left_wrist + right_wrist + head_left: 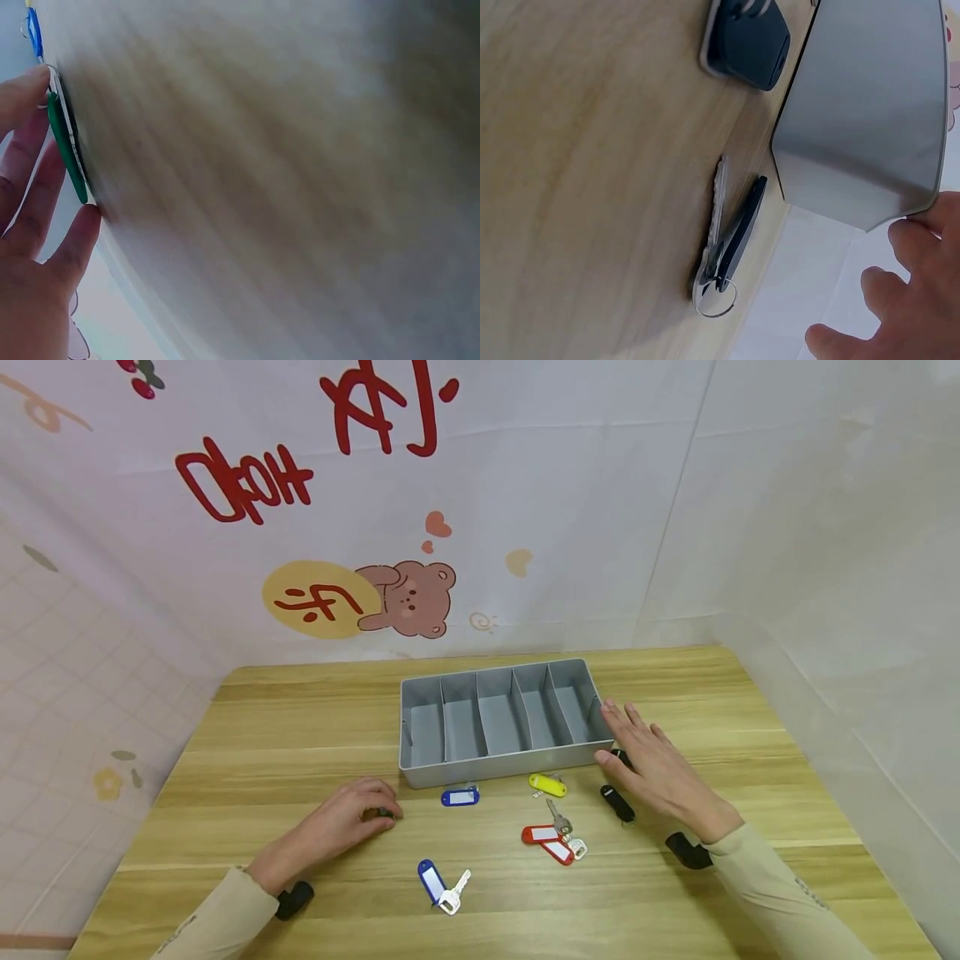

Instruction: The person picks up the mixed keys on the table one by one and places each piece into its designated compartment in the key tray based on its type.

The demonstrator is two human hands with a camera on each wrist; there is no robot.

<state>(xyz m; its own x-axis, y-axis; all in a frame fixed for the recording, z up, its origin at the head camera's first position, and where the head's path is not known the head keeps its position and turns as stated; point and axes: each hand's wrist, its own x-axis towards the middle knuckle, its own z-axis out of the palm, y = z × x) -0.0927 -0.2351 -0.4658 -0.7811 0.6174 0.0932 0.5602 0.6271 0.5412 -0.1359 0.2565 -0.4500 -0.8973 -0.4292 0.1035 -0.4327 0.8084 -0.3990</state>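
The green key tag (pixel 66 150) is in the left hand (pixel 343 818), pinched by its fingertips low at the counter (pixel 315 718), left of the grey tray (pixel 517 765). Only the left wrist view makes out its colour and slim, rounded edge; from the head, a dark sliver shows past the curled fingers. The right hand (pixel 656 768) grasps nothing: its fingers stretch out, and the right wrist view shows them touching the tray's corner. That view also brings out two black tags (pixel 744 64), one with a toothed metal key (pixel 717 202) and thin wire ring (pixel 733 296); the head view has one partly hidden beneath the hand. Only the head view looks down into the tray, a smooth rectangle with five long compartments. Before it lie a yellow tag (pixel 548 786), two blue tags (pixel 432 881) and two overlapping red tags (pixel 534 835), rounded, with pale labels. The counter has streaky wood grain.
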